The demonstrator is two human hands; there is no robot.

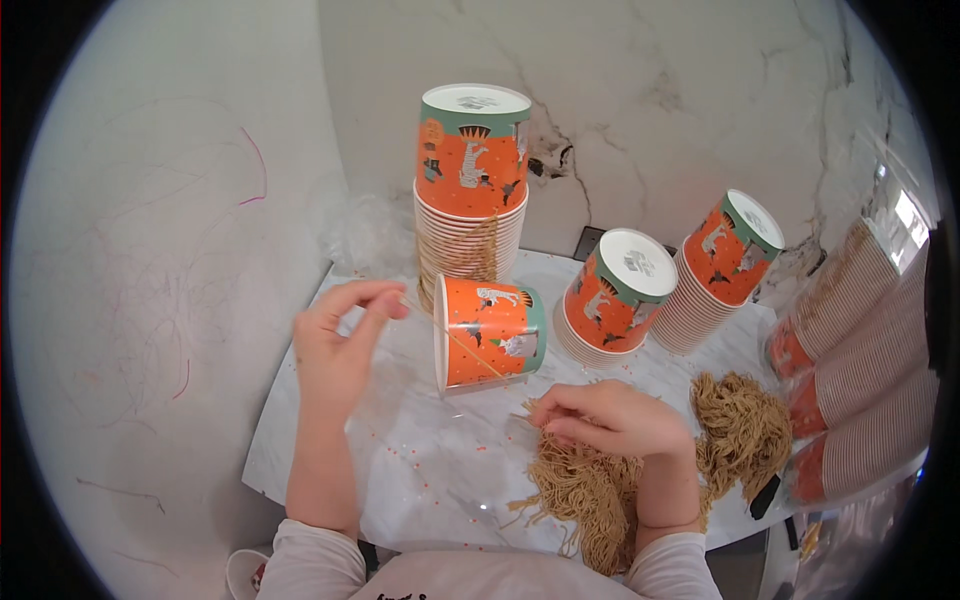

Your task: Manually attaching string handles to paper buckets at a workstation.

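Note:
My left hand [350,325] is raised left of a paper tub on its side, thumb and forefinger pinched on one end of a thin tan strand of twine [470,353]. The strand slants across the front of the orange and green paper tub [490,325] down toward my right hand [600,412]. The fingers of my right hand are closed at the strand's lower end, over a loose bundle of tan twine [585,480]. Behind the lying tub, a tall stack of upturned tubs [470,160] has tan strands draped over its rims.
Two shorter upturned tub stacks [612,300] [722,250] stand at the back right. Another twine bundle [740,430] lies right of my right forearm. Plastic-wrapped tub stacks [850,380] line the right side. Small orange bits dot the marbled table [420,500]. Walls bound the left and back.

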